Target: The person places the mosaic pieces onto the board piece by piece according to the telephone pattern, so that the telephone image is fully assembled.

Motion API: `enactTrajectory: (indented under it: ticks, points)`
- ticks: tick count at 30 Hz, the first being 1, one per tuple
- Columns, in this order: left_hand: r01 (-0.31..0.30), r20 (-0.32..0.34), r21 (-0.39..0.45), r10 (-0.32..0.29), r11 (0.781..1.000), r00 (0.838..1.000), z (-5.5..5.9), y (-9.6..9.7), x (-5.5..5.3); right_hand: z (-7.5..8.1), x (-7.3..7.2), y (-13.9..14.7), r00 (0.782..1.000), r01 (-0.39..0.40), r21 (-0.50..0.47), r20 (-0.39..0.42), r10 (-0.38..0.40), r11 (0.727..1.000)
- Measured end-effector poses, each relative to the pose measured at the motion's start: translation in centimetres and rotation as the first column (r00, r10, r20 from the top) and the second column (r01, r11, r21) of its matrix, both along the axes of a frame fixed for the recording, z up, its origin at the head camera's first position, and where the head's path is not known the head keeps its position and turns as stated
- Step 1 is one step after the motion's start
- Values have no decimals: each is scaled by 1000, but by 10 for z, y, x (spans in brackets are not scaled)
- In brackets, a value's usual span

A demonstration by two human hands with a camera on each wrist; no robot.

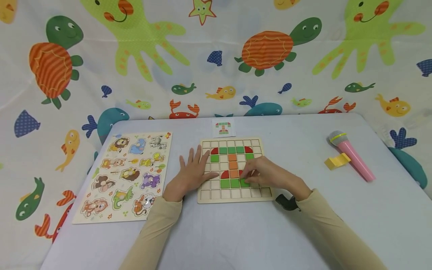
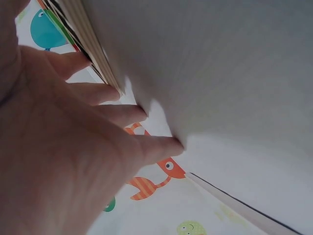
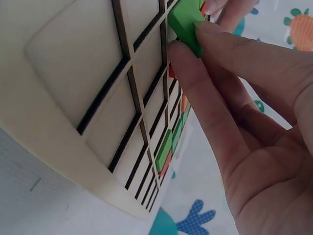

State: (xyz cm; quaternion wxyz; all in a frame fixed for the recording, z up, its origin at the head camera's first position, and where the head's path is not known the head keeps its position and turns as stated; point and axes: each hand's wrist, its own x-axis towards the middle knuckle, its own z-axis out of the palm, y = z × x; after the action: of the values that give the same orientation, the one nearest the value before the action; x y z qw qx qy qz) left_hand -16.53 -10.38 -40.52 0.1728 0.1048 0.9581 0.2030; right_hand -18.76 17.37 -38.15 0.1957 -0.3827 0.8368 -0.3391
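A square wooden grid board (image 1: 236, 200) lies on the table. Orange tiles (image 1: 233, 165) make a column in it, with green tiles (image 1: 231, 150) and rounded red tiles (image 1: 225, 174) around it. My right hand (image 1: 268, 173) pinches a green tile (image 3: 185, 24) between thumb and finger, tilted in a cell at the right end of the lower green row. Spread flat, my left hand (image 1: 190, 174) rests at the board's left edge, its thumb over the cells. Behind the board, a small card (image 1: 223, 128) pictures a similar coloured pattern.
To the left lies an animal puzzle board (image 1: 135, 187) with several animal pieces. A pink toy microphone (image 1: 356, 159) and a yellow block (image 1: 337, 161) are at the right. Behind the table hangs a sea-animal cloth (image 1: 209, 37).
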Motion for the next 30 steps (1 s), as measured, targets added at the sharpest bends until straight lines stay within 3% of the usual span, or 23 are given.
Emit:
enactTrajectory:
  ticks: [6,17,21,30]
  points:
    - [4,-1,7,-4,1000,1000,0,1,0,3,3,-3,1000,-3,35,-28,4,999]
    - [0,-9,4,0,1000,1000,1,3,-1,4,9,-11,985,35,138,-172,-11,990]
    - [1,-6,4,-1,1000,1000,0,4,-1,4,11,-12,982,41,156,-190,-10,987]
    - [-6,8,-2,6,1000,1000,0,4,-2,3,11,-4,981,-44,119,-184,66,992]
